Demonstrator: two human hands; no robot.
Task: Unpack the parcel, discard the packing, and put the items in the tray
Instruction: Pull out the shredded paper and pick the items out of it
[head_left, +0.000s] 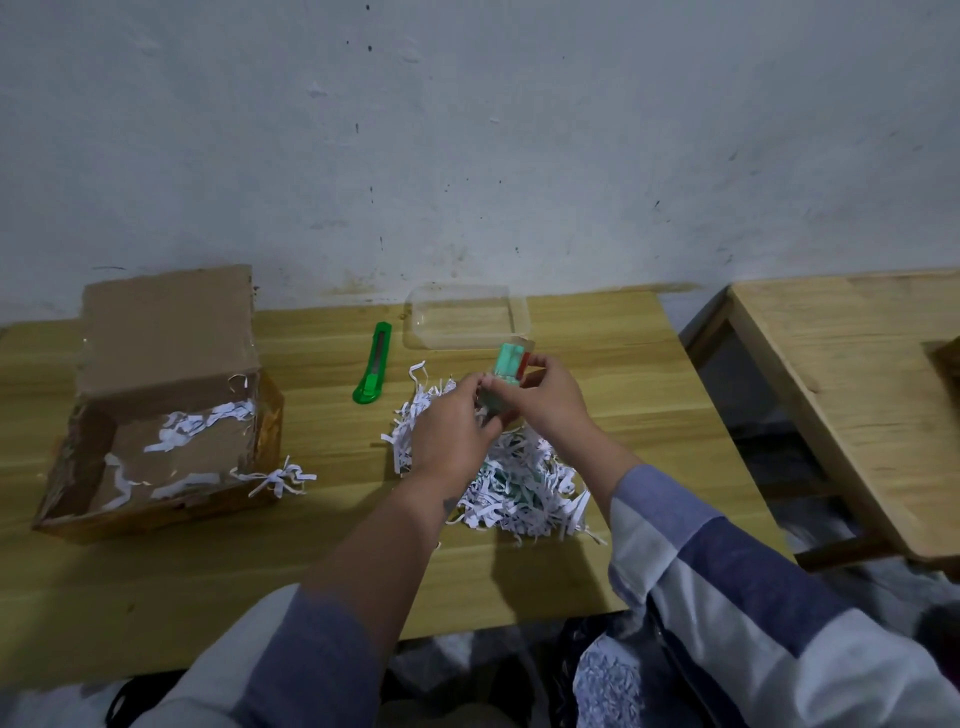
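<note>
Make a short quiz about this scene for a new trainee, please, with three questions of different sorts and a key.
1. True or false: the tray already holds an item.
2. Where does the green knife lie? A) inside the box B) on the table between box and tray C) in the left hand
3. Fill in: both hands hold a small green ____ above the paper shreds.

Key
1. False: the tray looks empty.
2. B.
3. Packet: the left hand and the right hand pinch it from opposite sides; its contents are too blurred to name.
</note>
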